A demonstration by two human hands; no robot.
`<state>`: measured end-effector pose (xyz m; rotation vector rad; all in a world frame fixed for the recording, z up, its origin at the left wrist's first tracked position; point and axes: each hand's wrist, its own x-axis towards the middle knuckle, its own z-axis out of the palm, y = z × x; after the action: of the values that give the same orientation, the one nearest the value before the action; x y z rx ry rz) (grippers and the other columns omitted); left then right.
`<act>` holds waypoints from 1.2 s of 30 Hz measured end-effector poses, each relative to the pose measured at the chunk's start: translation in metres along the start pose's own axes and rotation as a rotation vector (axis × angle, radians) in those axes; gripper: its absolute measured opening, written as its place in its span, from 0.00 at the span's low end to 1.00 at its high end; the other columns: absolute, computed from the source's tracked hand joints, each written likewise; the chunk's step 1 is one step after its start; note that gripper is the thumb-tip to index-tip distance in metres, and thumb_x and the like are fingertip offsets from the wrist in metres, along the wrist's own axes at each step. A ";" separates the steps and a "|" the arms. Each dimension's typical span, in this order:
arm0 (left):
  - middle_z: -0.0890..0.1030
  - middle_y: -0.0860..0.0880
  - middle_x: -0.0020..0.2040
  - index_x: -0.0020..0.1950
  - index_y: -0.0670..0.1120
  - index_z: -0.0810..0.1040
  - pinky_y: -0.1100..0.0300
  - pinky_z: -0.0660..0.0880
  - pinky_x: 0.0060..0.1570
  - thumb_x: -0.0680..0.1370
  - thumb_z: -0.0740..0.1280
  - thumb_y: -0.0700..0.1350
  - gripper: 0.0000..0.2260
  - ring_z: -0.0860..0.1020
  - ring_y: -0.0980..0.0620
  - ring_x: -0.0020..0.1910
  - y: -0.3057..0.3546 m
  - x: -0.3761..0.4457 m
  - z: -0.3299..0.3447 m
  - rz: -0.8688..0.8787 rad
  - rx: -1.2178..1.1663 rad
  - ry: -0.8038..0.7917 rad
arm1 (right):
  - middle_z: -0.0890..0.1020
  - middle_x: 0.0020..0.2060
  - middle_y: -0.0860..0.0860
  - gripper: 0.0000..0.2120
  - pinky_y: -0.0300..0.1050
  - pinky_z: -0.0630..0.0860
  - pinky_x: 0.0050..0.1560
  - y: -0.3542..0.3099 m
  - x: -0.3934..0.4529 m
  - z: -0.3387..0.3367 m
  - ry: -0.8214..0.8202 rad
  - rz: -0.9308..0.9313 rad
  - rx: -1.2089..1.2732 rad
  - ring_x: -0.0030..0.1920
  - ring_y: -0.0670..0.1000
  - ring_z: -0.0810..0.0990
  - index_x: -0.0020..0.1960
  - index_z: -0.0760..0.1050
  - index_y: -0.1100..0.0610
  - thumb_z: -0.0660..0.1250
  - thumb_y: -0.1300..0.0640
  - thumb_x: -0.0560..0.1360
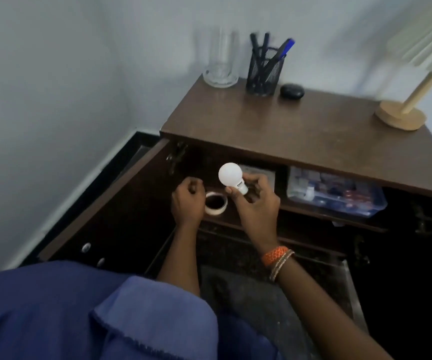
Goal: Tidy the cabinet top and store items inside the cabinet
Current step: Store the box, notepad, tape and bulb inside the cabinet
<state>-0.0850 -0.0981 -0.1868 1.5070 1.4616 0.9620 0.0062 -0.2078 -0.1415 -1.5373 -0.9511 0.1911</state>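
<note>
**Bulb at the shelf mouth: drop and knock risks**

Brown cabinet (313,136) in a white-walled corner, left door (111,203) swung open, you crouched in front of it.

Task item: white bulb (231,178) is in your right hand (256,203), fingers curled round its base, globe up. It sits in front of the upper shelf (313,213), left part, not yet set down.

Left hand (187,201) has curled fingers just beside the tape roll (216,203) at the shelf's front edge. Can't tell if it's touching or gripping the roll; looks like it holds nothing.

Risks from here, as I read it:
- Grip is on the base only. Globe is smooth and top-heavy, so a slip means it hits the shelf or floor and breaks.
- Bulb is round. Laid loose near the front edge, it'll likely roll off.
- Cabinet top's front edge overhangs the shelf. Lift while pushing in and the globe clips it.
- Tape roll sits right where the bulb is headed, so it may get shoved.

Further out: clear plastic bin (339,193) on the right of the shelf; glass (220,61), pen holder (265,71) and small black case (292,90) along the top's back edge; lamp (401,110) at its right side.

Hard to see: shelf depth behind the bulb is dark, and there's a grey thing there I can't identify. Bin contents are blurred. Lower cabinet is black. Lamp shade is cut off.
</note>
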 end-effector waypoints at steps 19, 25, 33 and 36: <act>0.66 0.49 0.74 0.76 0.51 0.57 0.49 0.64 0.71 0.69 0.56 0.48 0.33 0.67 0.51 0.71 -0.053 0.027 0.005 -0.068 -0.175 -0.329 | 0.82 0.52 0.55 0.25 0.50 0.56 0.68 0.108 0.077 0.130 -0.031 0.140 -0.541 0.57 0.57 0.78 0.68 0.67 0.61 0.67 0.56 0.73; 0.64 0.48 0.75 0.76 0.52 0.57 0.49 0.65 0.70 0.69 0.56 0.49 0.33 0.66 0.50 0.71 -0.059 0.033 0.014 -0.072 -0.177 -0.349 | 0.80 0.56 0.54 0.26 0.53 0.54 0.68 0.114 0.082 0.141 -0.030 0.095 -0.736 0.61 0.56 0.73 0.69 0.69 0.54 0.66 0.51 0.73; 0.66 0.45 0.74 0.76 0.54 0.56 0.48 0.67 0.69 0.71 0.58 0.48 0.33 0.67 0.49 0.70 -0.062 0.030 0.016 -0.070 -0.183 -0.352 | 0.77 0.62 0.54 0.33 0.59 0.50 0.70 0.107 0.082 0.141 -0.082 0.113 -0.786 0.66 0.57 0.70 0.73 0.61 0.57 0.66 0.47 0.73; 0.65 0.45 0.74 0.76 0.54 0.56 0.47 0.66 0.69 0.73 0.59 0.45 0.31 0.67 0.49 0.71 -0.060 0.029 0.014 -0.077 -0.172 -0.357 | 0.76 0.63 0.54 0.34 0.59 0.48 0.71 0.106 0.082 0.139 -0.110 0.126 -0.790 0.67 0.57 0.68 0.74 0.59 0.57 0.66 0.46 0.73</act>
<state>-0.0936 -0.0696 -0.2483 1.4014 1.1428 0.7087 0.0202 -0.0397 -0.2351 -2.3328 -1.0805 -0.0240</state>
